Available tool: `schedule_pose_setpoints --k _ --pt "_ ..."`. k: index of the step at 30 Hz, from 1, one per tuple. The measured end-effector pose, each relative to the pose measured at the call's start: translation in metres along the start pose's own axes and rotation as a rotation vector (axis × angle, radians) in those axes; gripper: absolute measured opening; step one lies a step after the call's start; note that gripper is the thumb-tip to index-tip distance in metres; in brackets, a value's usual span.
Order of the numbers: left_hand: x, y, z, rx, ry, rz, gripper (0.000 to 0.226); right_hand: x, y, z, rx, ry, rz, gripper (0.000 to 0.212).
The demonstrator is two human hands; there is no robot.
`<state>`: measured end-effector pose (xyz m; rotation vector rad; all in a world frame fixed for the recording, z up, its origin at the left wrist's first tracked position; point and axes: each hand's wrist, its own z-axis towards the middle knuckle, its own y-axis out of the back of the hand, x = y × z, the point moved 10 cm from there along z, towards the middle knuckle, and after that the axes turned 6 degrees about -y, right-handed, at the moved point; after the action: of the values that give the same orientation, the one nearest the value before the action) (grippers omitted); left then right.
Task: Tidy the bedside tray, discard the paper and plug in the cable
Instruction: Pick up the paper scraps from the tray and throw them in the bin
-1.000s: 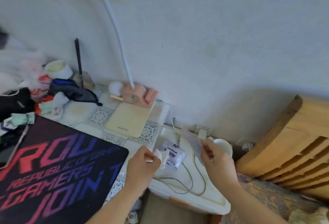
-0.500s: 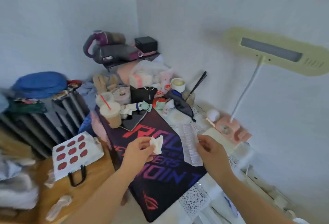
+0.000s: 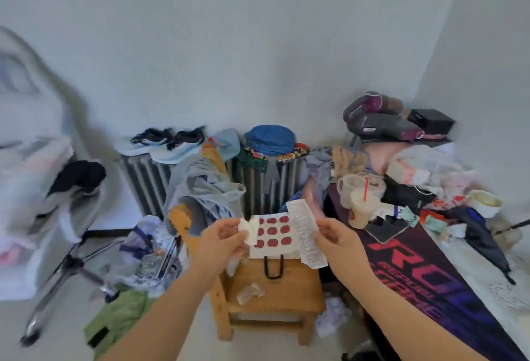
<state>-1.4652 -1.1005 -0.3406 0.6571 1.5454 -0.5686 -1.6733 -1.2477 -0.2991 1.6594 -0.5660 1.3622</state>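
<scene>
My left hand [image 3: 222, 235] pinches a small crumpled white paper wad [image 3: 247, 228] between thumb and fingers. My right hand [image 3: 335, 235] holds a long white receipt strip [image 3: 305, 234] by its edge; the strip hangs upright. Both hands are raised in front of me above a wooden stool [image 3: 275, 286]. The bedside tray and the cable are out of view.
On the stool lies a white bag with red dots [image 3: 272, 235] and a clear wrapper [image 3: 250, 293]. A cluttered desk with a dark ROG mat [image 3: 415, 271] and drink cups [image 3: 362, 207] is at right. A radiator draped with clothes [image 3: 206, 182] stands behind. A chair base [image 3: 68, 269] is at left.
The view has swung left from the bedside tray, across the desk, to the stool and radiator. Both hands still hold the same papers, carried along with the turn.
</scene>
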Motion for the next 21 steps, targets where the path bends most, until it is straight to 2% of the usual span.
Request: schedule_pose_setpoints --k 5,9,21 --pt "-0.017 0.185 -0.024 -0.161 -0.034 0.003 0.022 0.073 -0.164 -0.012 0.177 0.094 0.052 0.021" --pt "-0.025 0.318 -0.056 -0.361 -0.028 0.026 0.016 0.126 -0.287 -0.032 0.373 0.131 0.093 0.026" --pt "-0.012 0.605 -0.135 -0.871 0.024 -0.024 0.024 0.261 -0.624 -0.082 0.855 0.385 0.012 0.022"
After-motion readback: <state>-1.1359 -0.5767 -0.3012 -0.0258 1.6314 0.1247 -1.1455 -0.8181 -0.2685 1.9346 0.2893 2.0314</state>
